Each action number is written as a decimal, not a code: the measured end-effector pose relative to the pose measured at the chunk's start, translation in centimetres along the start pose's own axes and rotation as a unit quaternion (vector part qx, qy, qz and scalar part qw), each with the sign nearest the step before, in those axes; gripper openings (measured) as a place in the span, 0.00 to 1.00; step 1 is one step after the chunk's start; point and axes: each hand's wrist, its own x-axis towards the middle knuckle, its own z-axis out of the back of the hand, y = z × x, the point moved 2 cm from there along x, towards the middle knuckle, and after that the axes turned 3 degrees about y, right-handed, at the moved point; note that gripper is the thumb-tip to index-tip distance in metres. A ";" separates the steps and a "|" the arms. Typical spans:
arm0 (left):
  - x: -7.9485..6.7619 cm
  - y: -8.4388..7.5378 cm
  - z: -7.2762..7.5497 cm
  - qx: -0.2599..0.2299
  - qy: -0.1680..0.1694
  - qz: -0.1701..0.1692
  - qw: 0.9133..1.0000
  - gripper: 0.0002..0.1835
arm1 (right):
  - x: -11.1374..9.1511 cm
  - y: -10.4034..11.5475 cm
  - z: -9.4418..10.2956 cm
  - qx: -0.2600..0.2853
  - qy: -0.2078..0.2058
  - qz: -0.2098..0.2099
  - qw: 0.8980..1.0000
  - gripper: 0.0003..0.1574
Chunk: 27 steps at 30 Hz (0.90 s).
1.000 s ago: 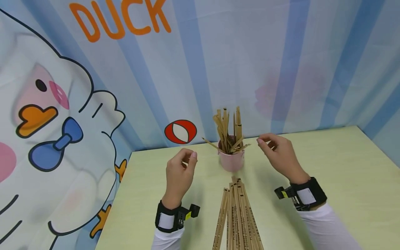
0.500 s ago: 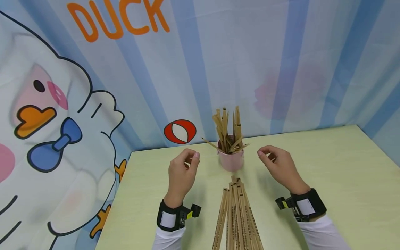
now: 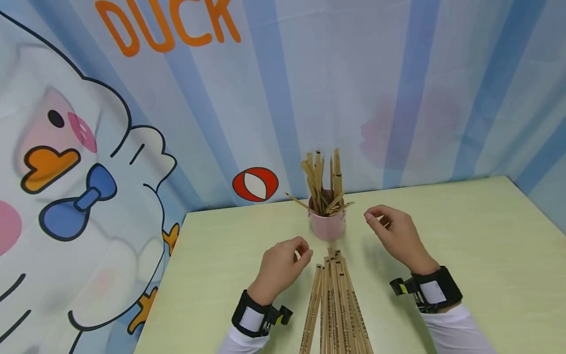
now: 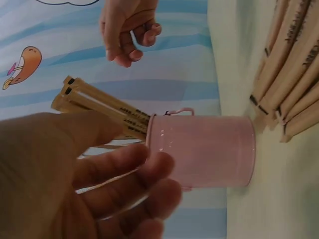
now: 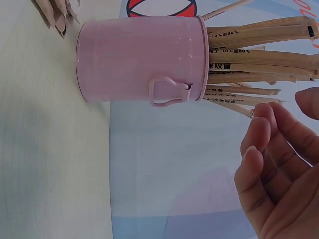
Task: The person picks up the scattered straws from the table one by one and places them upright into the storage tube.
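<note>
Near the far edge of the table stands a small pink bucket (image 3: 327,229) with small side handles. Paper-wrapped straws (image 3: 337,182) stick out of its top, some upright and some leaning over the rim. In front of the bucket lies a bundle of wrapped straws (image 3: 338,305), running out of the head view at the bottom. My left hand (image 3: 282,269) hovers just left of the bundle's far end, fingers loosely curled and holding nothing. Right of the bucket, my right hand (image 3: 395,237) hangs in the air, also loosely curled. In the right wrist view its fingers (image 5: 259,134) hold nothing.
The pale yellow-green table (image 3: 495,236) ends at the back against a blue striped curtain (image 3: 336,88). A large printed duck (image 3: 79,196) covers the curtain at the left. Both wrists wear black straps with small cameras.
My left hand has moved right and nearer me, towards the bundle of straws. The right hand dropped slightly at first, then stayed put. Bucket and straws have not moved.
</note>
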 end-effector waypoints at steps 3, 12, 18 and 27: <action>-0.4 0.0 -1.5 0.040 0.078 0.013 0.996 0.07 | 0.0 -0.1 0.0 0.002 0.004 -0.001 1.000 0.18; -1.3 0.1 -4.3 0.113 0.165 0.023 0.979 0.13 | -0.1 -0.1 0.0 0.000 0.006 -0.003 1.000 0.18; -1.5 -0.1 -4.9 0.136 0.160 0.022 0.977 0.14 | -0.1 0.0 0.0 -0.003 0.005 -0.001 1.000 0.18; -1.6 -0.3 -5.2 0.146 0.138 0.022 0.979 0.20 | -0.1 0.0 -0.1 0.000 0.007 0.000 1.000 0.17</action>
